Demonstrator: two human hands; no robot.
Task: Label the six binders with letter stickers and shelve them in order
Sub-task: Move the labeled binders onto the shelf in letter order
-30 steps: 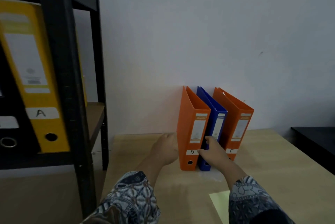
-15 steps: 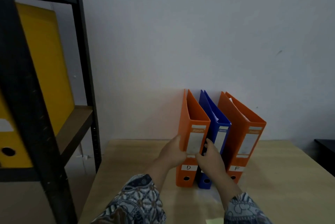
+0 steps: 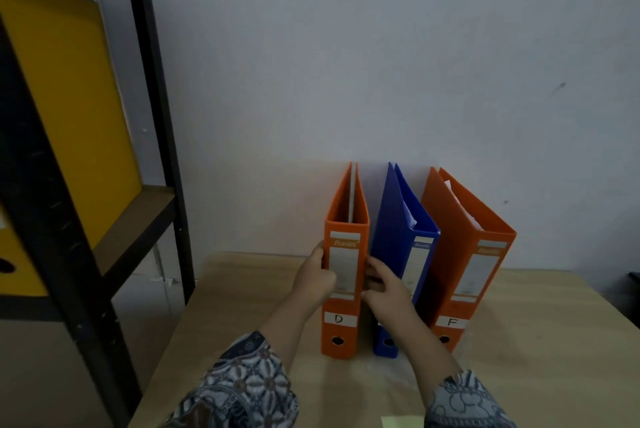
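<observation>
The left hand (image 3: 313,277) and right hand (image 3: 388,285) clamp binder D (image 3: 343,327) from 9 and 3 o'clock, likely to shelve it.

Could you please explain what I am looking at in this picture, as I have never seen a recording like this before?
There is no machine here. A person wears a camera on the head, so the single picture looks forward and down at their own two hands. On a wooden table, against the wall, stand three binders: an orange binder marked D, a blue binder whose letter is hidden, and an orange binder marked F. The left hand and the right hand grip the orange binder marked D from either side. To the left is a black shelf rack with a yellow binder on it. A corner of pale yellow paper shows at the bottom.
</observation>
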